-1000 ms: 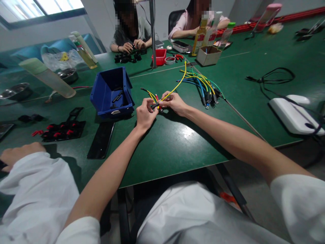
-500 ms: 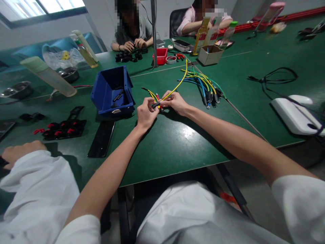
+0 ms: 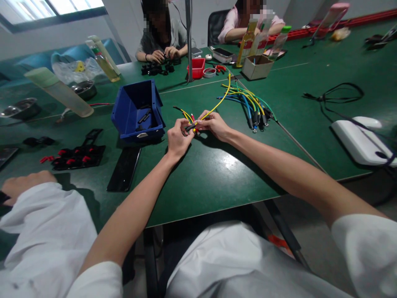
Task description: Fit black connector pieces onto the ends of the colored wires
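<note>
My left hand (image 3: 178, 141) is closed, its fingertips pinching a short black sleeve (image 3: 190, 128). Opposite it, my right hand (image 3: 217, 126) pinches a yellow wire (image 3: 226, 96) close to the sleeve. The wire's free end curves up and away past my right fingers. Whether its near end sits inside the sleeve is too small to tell. Just behind my hands lie a few short yellow, green and red wires (image 3: 185, 114), partly hidden by my fingers. Farther right rests a bundle of blue, yellow and green wires (image 3: 247, 101) with black sleeves and ring terminals.
A blue bin (image 3: 136, 99) with black pieces stands left of my hands, and a black phone (image 3: 124, 169) lies nearer. Black-and-red parts (image 3: 79, 157) are at left, beside another person's hand (image 3: 27, 186). A metal pole (image 3: 190, 41) rises behind. Two people sit across the table.
Both hands stay in nearly the same place and keep their pinch. The yellow wire's free end has shifted very slightly to the right.
</note>
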`<state>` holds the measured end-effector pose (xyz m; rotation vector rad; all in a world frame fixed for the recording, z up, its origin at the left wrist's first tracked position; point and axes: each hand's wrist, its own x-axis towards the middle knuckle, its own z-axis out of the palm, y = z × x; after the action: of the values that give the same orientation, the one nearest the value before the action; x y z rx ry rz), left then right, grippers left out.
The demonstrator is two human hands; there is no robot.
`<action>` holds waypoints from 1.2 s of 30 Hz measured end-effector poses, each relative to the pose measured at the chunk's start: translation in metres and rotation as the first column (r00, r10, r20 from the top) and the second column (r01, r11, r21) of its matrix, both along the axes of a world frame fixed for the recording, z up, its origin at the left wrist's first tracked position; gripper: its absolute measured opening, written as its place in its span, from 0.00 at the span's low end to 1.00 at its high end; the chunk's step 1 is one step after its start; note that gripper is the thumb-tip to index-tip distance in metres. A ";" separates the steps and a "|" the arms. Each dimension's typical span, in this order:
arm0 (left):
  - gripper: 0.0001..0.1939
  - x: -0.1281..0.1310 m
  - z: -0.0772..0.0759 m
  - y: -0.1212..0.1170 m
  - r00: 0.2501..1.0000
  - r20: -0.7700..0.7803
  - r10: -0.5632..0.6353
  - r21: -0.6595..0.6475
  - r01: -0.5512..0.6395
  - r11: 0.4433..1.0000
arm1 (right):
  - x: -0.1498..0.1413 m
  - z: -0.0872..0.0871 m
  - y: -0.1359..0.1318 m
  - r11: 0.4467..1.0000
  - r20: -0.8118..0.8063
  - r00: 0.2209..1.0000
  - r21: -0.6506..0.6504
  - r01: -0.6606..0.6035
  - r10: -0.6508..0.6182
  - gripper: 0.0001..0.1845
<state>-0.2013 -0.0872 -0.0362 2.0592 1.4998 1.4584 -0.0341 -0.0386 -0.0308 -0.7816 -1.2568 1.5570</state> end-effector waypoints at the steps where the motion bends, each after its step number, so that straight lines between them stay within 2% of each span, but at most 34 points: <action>1: 0.15 0.000 0.000 0.000 1.000 0.000 0.003 -0.003 -0.003 1.000 | 0.000 0.000 0.000 1.000 0.010 1.000 0.000 0.003 -0.003 0.12; 36: 0.15 0.000 0.001 -0.001 1.000 0.003 0.003 0.001 -0.003 1.000 | -0.001 0.000 -0.001 0.999 0.042 0.999 0.043 -0.005 0.003 0.14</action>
<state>-0.2010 -0.0882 -0.0349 2.0552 1.5021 1.4634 -0.0353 -0.0396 -0.0310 -0.7877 -1.3186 1.5185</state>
